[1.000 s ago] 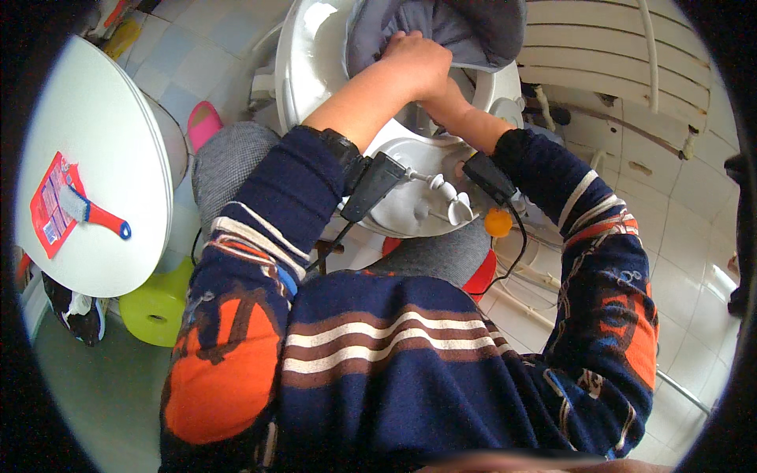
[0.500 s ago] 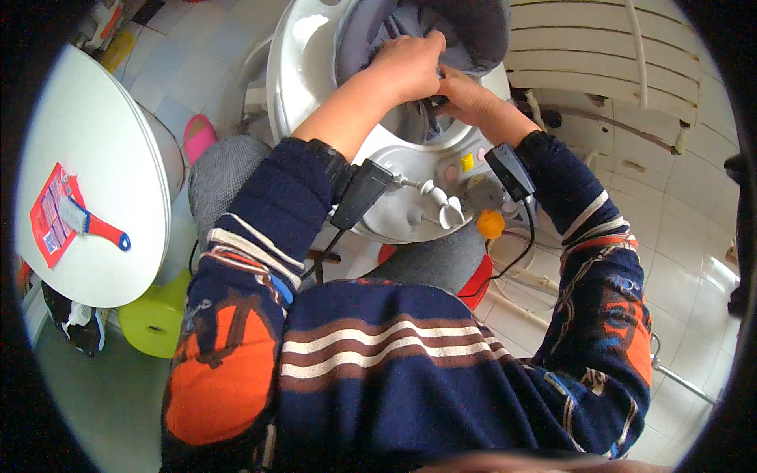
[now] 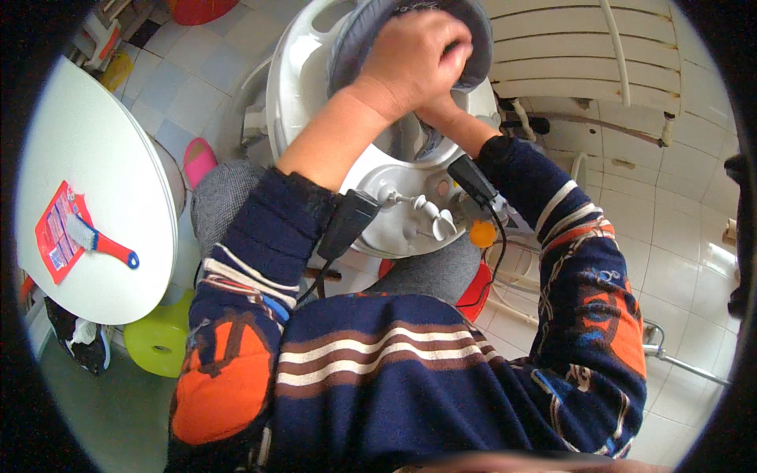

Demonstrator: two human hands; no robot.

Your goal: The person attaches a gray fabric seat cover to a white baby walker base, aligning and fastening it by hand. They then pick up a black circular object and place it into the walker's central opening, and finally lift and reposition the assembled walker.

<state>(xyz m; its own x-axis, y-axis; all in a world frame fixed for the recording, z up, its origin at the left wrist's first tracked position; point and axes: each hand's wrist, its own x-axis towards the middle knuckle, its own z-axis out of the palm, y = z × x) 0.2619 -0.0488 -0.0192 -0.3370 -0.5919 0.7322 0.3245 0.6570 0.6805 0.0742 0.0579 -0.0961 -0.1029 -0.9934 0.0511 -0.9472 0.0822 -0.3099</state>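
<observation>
Leaning over a white walker-style frame [image 3: 296,94], with left hand [image 3: 420,57] curled knuckles-up, a gap showing at its far side, across a largely hidden right hand [image 3: 438,105]; too blurred and covered to tell of any grip on cloth. Around and just beyond those hands, a gray padded fabric seat [image 3: 352,57]. Best handled, seemingly, with firm holds and even tension, keeping black wrist boxes [image 3: 348,224] clear of the white toy [image 3: 441,224] nearer than both hands.
</observation>
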